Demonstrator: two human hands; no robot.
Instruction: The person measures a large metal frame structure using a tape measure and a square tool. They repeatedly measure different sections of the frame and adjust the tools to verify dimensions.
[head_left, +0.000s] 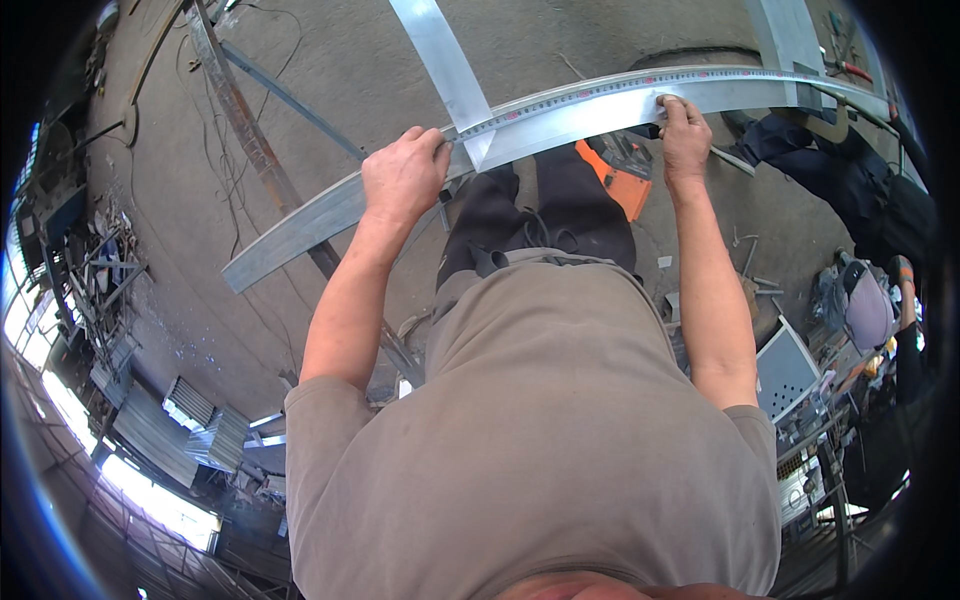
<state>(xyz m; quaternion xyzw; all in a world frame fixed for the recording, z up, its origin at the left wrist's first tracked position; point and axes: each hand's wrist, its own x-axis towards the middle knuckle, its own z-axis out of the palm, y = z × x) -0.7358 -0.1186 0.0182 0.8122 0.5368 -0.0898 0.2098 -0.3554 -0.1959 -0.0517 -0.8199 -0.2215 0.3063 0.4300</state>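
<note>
A galvanized metal bar (577, 124) spans the view in front of me, curved by the lens. Along its upper face lies a tape measure blade (555, 101) with black and red markings. My left hand (405, 172) closes over the blade's left end, resting on the bar. To the right, my right hand (686, 142) pinches its thumb and fingers at the bar's face, below the blade; whether something small sits between the fingertips is unclear. A flat metal crosspiece (446, 64) meets the bar just right of my left hand, its end cut at an angle.
An orange and black case or machine (622, 176) stands on the floor under the bar. Another person's dark-trousered leg (817, 161) is at the right. A rusty steel beam (251, 127) supports the bar's left part. Cables (225, 150) and scrap metal (112, 262) lie leftward.
</note>
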